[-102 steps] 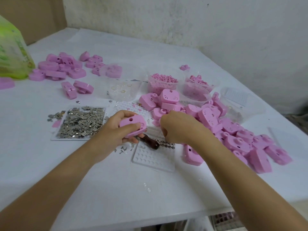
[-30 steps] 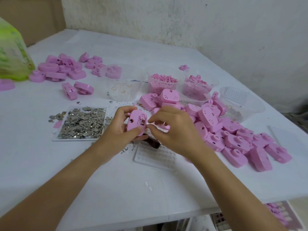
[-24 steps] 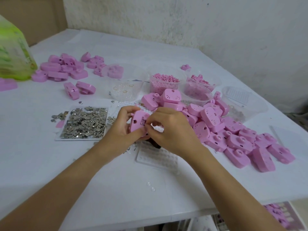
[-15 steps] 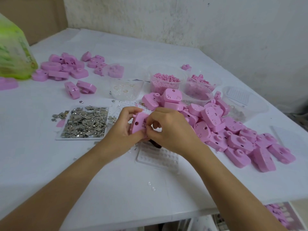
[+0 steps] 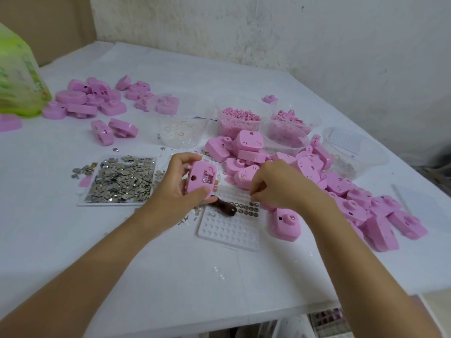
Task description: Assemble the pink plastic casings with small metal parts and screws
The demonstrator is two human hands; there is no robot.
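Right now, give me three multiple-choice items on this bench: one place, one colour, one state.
1. The tray of silvery metal parts lies where from the held casing? A right B left C behind
2. The tool on the dimpled tray has a handle of what colour? A green B white C dark brown
3. The held casing is: A gripped by the left hand B flat on the table C in a tub

B: it sits left of the casing. C: the handle looks dark brown. A: the left hand curls round it.
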